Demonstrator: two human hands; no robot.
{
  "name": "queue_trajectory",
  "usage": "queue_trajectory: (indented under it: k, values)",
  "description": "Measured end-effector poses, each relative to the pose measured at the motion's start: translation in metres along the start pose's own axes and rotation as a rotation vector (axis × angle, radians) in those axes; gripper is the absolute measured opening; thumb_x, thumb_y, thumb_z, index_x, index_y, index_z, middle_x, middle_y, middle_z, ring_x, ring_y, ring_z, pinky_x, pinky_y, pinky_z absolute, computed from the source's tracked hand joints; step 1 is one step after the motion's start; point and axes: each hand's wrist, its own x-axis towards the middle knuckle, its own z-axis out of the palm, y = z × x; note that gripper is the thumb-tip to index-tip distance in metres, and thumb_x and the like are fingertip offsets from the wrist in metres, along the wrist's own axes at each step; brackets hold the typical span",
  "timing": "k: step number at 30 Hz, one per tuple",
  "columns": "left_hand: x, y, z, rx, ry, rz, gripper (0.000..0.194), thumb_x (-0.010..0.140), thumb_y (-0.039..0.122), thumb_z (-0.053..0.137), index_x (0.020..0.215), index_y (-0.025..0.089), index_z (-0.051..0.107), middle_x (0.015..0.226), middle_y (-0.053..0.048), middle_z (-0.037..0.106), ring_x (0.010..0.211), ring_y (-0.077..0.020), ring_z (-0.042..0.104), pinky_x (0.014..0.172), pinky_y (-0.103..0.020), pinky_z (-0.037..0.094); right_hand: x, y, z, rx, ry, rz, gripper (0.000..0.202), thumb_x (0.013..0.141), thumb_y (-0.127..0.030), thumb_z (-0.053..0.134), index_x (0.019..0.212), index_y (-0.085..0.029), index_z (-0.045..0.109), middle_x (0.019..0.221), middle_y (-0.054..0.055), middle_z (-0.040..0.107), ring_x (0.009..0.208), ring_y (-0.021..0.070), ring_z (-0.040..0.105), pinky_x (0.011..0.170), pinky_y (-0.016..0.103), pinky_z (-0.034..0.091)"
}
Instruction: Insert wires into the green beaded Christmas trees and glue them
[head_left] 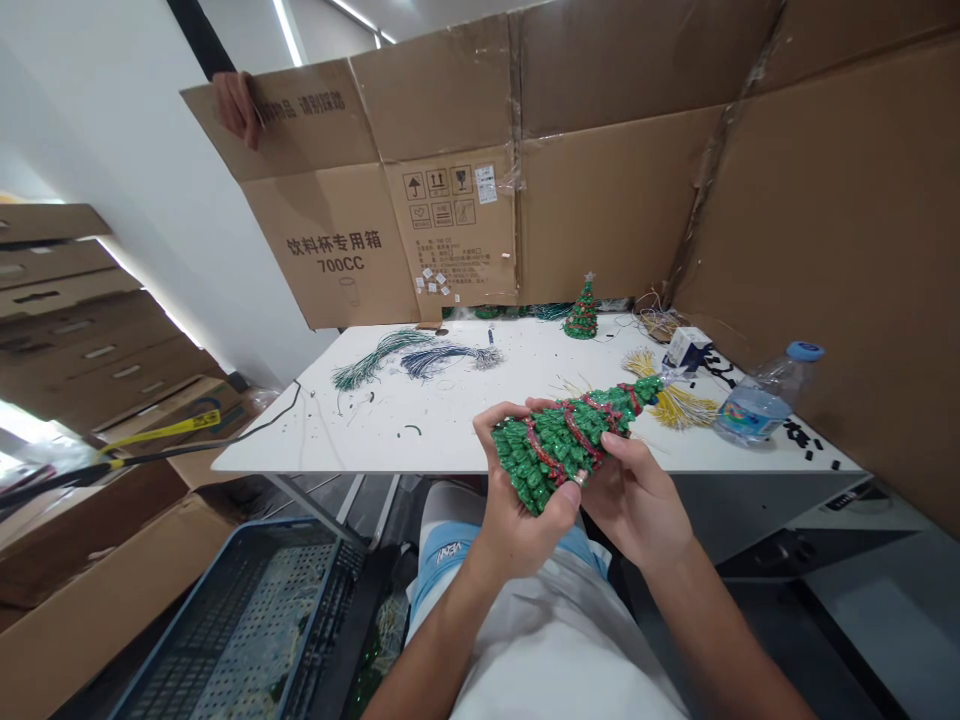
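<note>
Both my hands are wrapped round a small green tinsel Christmas tree (551, 440) with a red garland winding about it. It lies tilted above the front edge of the white table (360, 430), its tip pointing right. My left hand (521, 510) grips the wide base end, thumb on the near side. My right hand (637, 490) holds it nearer the middle, with the thumb pressed on the garland. A second tree (582, 312) of the same kind, topped with a star, stands upright at the back of the table.
Green wire bundles (375, 362), blue wire bundles (442, 358) and yellow wire bundles (682, 408) lie on the table. A water bottle (761, 400) and a small white box (686, 348) are at the right. Cardboard (450, 120) walls the back; another person's hand (236, 108) holds its top. A blue crate (247, 530) is lower left.
</note>
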Motion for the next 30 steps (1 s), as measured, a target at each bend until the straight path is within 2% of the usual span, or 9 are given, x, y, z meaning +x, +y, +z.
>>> queue_trajectory:
  k: [4,10,16,22,24,28,30]
  values:
    - [0.001,0.001,0.001,-0.040,-0.019,-0.009,0.055,0.103,0.058,0.071,0.140,0.028,0.044,0.141,-0.013,0.050,0.126,-0.0308,0.065,0.114,-0.053,0.057,0.000,0.000,0.000,0.009,-0.008,0.002,0.037,0.092,-0.042,0.075,0.123,-0.026,0.086,0.136,0.008,0.083,0.135,0.0374,0.072,0.123,0.056,0.053]
    - [0.001,0.003,0.001,-0.012,-0.013,-0.022,0.053,0.102,0.059,0.071,0.137,0.026,0.048,0.145,-0.014,0.047,0.128,-0.0308,0.065,0.116,-0.052,0.055,-0.001,0.002,0.000,0.051,0.001,-0.014,0.032,0.092,-0.040,0.078,0.121,-0.030,0.086,0.132,0.003,0.085,0.138,0.0336,0.071,0.125,0.053,0.052]
    - [0.002,0.009,0.001,-0.039,-0.009,-0.055,0.060,0.100,0.057,0.074,0.140,0.028,0.040,0.143,-0.014,0.055,0.132,-0.0310,0.064,0.116,-0.050,0.053,-0.001,0.001,0.001,0.083,0.004,-0.001,0.035,0.091,-0.038,0.078,0.124,-0.030,0.084,0.128,0.002,0.086,0.137,0.0331,0.073,0.125,0.052,0.052]
    - [0.001,0.008,0.002,-0.092,-0.015,-0.128,0.058,0.101,0.053,0.075,0.138,0.030,0.037,0.141,-0.011,0.055,0.127,-0.0286,0.065,0.110,-0.047,0.056,0.002,-0.001,0.000,0.161,0.063,-0.023,0.034,0.094,-0.046,0.074,0.122,-0.030,0.084,0.126,0.002,0.087,0.138,0.0335,0.072,0.124,0.053,0.052]
    - [0.000,0.004,-0.001,-0.074,-0.034,-0.127,0.056,0.101,0.051,0.076,0.139,0.029,0.041,0.143,-0.011,0.050,0.128,-0.0288,0.063,0.113,-0.048,0.055,0.004,0.000,-0.001,0.179,0.073,-0.033,0.030,0.096,-0.046,0.073,0.120,-0.030,0.084,0.125,0.001,0.087,0.137,0.0323,0.072,0.125,0.053,0.052]
    - [0.000,0.000,-0.012,0.084,-0.153,-0.080,0.042,0.102,0.054,0.071,0.132,0.026,0.064,0.149,-0.011,0.036,0.143,-0.0356,0.052,0.127,-0.054,0.045,0.009,0.003,-0.002,0.195,0.083,-0.045,0.028,0.099,-0.047,0.072,0.118,-0.029,0.084,0.123,0.001,0.087,0.135,0.0313,0.073,0.125,0.053,0.052]
    - [0.002,0.002,-0.018,0.149,-0.213,-0.044,0.041,0.103,0.056,0.069,0.131,0.027,0.072,0.150,-0.012,0.037,0.150,-0.0387,0.046,0.132,-0.057,0.040,0.012,0.003,-0.004,0.199,0.091,-0.045,0.029,0.101,-0.048,0.071,0.117,-0.029,0.084,0.122,0.001,0.087,0.135,0.0307,0.074,0.125,0.053,0.052]
